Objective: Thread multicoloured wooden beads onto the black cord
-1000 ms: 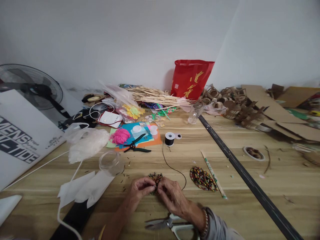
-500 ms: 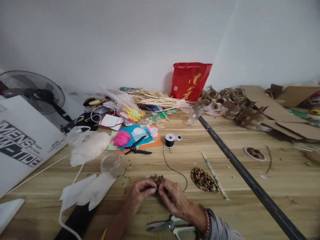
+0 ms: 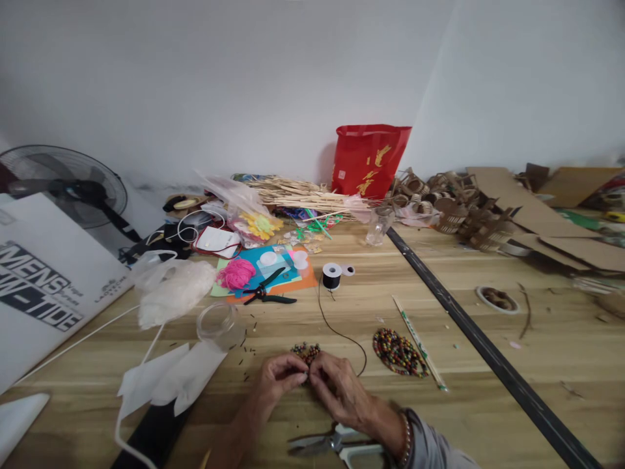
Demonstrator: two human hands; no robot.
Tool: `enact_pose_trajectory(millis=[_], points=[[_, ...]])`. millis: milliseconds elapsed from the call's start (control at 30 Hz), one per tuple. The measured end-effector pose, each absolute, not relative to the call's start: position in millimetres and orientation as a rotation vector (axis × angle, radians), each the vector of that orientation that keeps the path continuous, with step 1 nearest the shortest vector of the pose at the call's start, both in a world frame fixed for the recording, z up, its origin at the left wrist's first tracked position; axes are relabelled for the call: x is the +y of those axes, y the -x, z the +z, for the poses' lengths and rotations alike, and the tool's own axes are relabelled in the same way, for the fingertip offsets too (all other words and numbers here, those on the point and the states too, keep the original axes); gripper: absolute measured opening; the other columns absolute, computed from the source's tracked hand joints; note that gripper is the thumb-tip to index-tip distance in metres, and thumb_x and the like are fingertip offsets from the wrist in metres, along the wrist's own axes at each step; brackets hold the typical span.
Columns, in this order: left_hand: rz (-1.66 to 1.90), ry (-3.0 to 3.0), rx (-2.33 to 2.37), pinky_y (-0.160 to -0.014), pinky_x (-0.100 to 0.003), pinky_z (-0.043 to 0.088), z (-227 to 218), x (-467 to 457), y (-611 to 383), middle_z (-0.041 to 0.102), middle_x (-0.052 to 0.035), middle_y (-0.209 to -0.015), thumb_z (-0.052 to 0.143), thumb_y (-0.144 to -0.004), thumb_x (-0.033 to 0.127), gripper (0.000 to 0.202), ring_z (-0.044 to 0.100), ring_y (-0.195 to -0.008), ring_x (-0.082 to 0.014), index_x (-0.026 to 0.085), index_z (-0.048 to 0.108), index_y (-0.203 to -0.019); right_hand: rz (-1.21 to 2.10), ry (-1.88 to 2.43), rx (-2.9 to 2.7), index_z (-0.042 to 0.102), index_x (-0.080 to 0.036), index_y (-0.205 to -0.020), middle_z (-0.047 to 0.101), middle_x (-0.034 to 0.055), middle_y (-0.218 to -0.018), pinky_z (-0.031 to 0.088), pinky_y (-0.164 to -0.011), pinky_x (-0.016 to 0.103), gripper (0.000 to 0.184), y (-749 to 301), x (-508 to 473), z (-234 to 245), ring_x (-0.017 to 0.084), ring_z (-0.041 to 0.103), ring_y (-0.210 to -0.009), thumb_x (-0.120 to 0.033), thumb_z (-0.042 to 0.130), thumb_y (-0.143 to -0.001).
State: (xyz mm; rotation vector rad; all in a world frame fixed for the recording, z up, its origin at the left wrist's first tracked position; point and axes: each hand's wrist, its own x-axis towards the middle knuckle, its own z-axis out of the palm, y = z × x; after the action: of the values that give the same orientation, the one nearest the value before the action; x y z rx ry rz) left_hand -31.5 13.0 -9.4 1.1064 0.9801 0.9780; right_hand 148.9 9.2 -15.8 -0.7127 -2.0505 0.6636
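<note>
Beaded piece (image 3: 305,352) pinched between left hand (image 3: 277,379) and right hand (image 3: 339,391), both closed on it, low over worktop (image 3: 488,404). Black cord (image 3: 342,334) runs to spool (image 3: 332,273).

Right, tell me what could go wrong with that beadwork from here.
The left hand and right hand both pinch the beaded piece; a slip could spill beads.
The black cord trails to the spool and might snag or tug it over.
The scissors lie beside the right forearm, which could catch the blades.
</note>
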Motion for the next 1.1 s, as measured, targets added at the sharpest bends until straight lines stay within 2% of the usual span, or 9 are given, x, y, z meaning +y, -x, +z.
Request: enact_pose_trajectory(millis=[333,600,833,967,1100], points=[[0.986,-1.083,0.969,-0.062,-0.022,0.042,-12.5,14.4,31.9,0.065,0.0011,-0.064,0.083,-0.056,0.029,0.025,0.056,-0.063,-0.0122,0.014,0.065,-0.063,0.666,0.7,-2.044,0.048,-0.019,-0.086,0.054,0.0017,-0.071,0.037,-0.058,0.024,0.008,-148.4,9.6,-15.9,0.014,0.049,-0.063,-0.015,0.043,-0.09],[0.993,-1.081,0.991,-0.063,-0.022,0.041,-10.1,12.6,31.9,0.063,0.0013,-0.063,0.083,-0.055,0.03,0.025,0.054,-0.063,-0.0123,0.014,0.064,-0.06,0.673,0.643,-2.006,0.053,-0.02,-0.092,0.059,0.003,-0.078,0.043,-0.062,0.022,0.007,-148.7,10.8,-20.2,0.014,0.055,-0.069,-0.015,0.047,-0.091],[0.991,-1.088,0.945,-0.061,-0.022,0.038,-11.8,13.1,31.6,0.059,0.0016,-0.06,0.082,-0.056,0.035,0.028,0.052,-0.061,-0.0124,0.014,0.063,-0.056,0.682,0.668,-2.0,0.052,-0.019,-0.092,0.059,0.0027,-0.076,0.042,-0.059,0.022,0.004,-149.0,11.5,-25.1,0.014,0.053,-0.066,-0.018,0.05,-0.091],[0.981,-1.111,0.917,-0.057,-0.022,0.037,-13.2,15.2,31.1,0.056,0.0021,-0.055,0.083,-0.053,0.039,0.033,0.049,-0.057,-0.0117,0.014,0.06,-0.053,0.671,0.687,-2.041,0.05,-0.019,-0.093,0.057,0.0025,-0.075,0.039,-0.057,0.024,0.009,-149.0,10.0,-22.2,0.014,0.051,-0.064,-0.015,0.053,-0.085],[0.962,-1.123,0.931,-0.058,-0.023,0.037,-17.4,16.0,31.2,0.056,0.002,-0.055,0.082,-0.053,0.041,0.035,0.049,-0.056,-0.0117,0.014,0.06,-0.052,0.648,0.688,-2.048,0.049,-0.019,-0.094,0.06,0.0047,-0.082,0.04,-0.062,0.026,0.016,-149.1,8.5,-17.9,0.017,0.055,-0.073,-0.015,0.056,-0.081]])
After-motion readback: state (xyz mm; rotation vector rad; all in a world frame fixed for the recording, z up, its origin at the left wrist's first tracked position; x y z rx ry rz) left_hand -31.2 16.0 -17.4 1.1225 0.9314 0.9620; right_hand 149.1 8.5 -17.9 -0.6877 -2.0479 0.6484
